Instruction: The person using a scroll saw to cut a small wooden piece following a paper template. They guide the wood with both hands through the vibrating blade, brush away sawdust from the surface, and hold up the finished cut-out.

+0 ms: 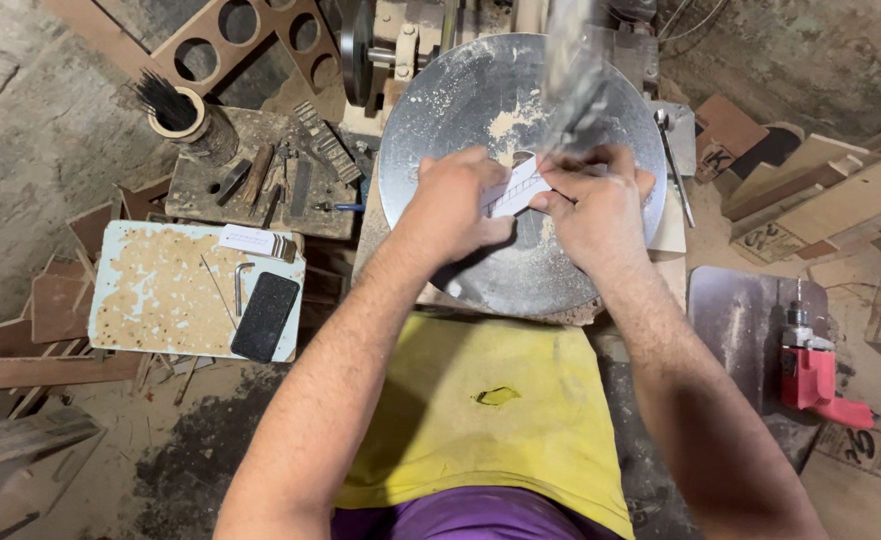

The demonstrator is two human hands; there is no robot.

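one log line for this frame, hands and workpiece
left hand: presses white strip | right hand: grips strip | on: round metal table | sawdust on table | side: phone, red drill

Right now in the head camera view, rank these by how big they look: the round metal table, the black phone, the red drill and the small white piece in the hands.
1. Round metal table, clearly largest.
2. Red drill and black phone: look alike, so unranked.
3. White piece, smallest, pinched between left hand and right hand.

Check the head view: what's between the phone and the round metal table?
Head view: from the phone toward the round metal table, the left hand's forearm crosses the gap, over part of the worn board and the machine's wooden base.
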